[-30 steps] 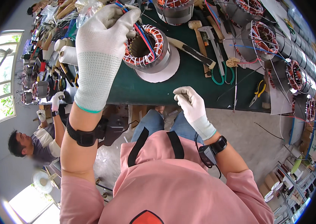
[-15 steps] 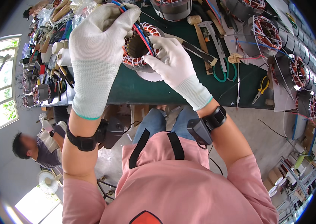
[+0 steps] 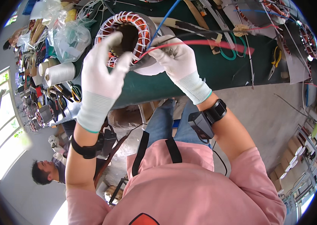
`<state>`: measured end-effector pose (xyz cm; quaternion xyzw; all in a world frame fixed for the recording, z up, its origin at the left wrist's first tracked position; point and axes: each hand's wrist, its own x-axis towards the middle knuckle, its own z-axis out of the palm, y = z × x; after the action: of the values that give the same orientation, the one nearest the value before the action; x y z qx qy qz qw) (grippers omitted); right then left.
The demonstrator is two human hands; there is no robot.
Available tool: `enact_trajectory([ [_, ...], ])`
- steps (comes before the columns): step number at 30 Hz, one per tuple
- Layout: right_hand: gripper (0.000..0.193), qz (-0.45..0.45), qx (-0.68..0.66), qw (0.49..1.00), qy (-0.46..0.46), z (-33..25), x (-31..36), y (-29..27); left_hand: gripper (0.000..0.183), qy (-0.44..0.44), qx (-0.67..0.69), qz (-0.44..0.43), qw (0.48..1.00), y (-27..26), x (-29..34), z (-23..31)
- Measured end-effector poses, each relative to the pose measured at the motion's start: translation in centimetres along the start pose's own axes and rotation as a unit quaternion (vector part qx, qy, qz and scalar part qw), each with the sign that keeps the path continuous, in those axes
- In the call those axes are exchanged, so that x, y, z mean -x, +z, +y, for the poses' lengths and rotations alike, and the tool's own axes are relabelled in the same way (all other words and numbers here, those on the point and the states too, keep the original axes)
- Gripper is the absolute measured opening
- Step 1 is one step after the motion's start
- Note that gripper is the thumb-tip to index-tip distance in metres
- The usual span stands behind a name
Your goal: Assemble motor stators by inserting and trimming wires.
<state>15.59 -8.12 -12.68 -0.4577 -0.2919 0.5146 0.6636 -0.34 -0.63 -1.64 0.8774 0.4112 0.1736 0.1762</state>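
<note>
A motor stator (image 3: 142,30) stands on the green bench, its orange-brown copper windings laced round with white cord. My right hand (image 3: 176,60), in a white knit glove, is closed at its right edge, pinching the lead wires. From those fingers a blue wire (image 3: 167,15) runs up and away, while a red wire (image 3: 199,42) and a black wire (image 3: 203,33) stretch to the right. My left hand (image 3: 104,71), gloved the same way, is open at the near left rim. Its thumb and forefinger are apart, with nothing visible between them.
Right of the stator lie a wooden-handled hammer (image 3: 196,14), a caliper (image 3: 214,18), green-handled scissors (image 3: 229,54) and yellow pliers (image 3: 275,62). Thread spools (image 3: 60,74) and clear plastic bags (image 3: 68,39) are at the left. Another person (image 3: 49,170) sits beyond the bench's left end.
My left hand has let go of the wires and come down beside the stator, its fingers spreading. The wires now fan out to the right from my right hand. The whole view has shifted.
</note>
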Motion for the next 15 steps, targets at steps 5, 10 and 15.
enact_trajectory([
  [5,0.011,0.031,0.091,0.989,-0.111,1.5,-0.2,1.2,0.048,0.162,-0.166,0.015,0.973,3.3,1.4,-3.0],
  [10,0.009,0.094,0.075,0.981,-0.149,1.9,0.3,3.1,0.039,0.198,-0.167,0.122,0.958,5.9,1.0,-4.0],
  [15,0.012,0.148,0.145,0.957,-0.201,3.3,-0.1,3.6,0.044,0.192,-0.206,0.121,0.952,6.5,1.1,-4.3],
])
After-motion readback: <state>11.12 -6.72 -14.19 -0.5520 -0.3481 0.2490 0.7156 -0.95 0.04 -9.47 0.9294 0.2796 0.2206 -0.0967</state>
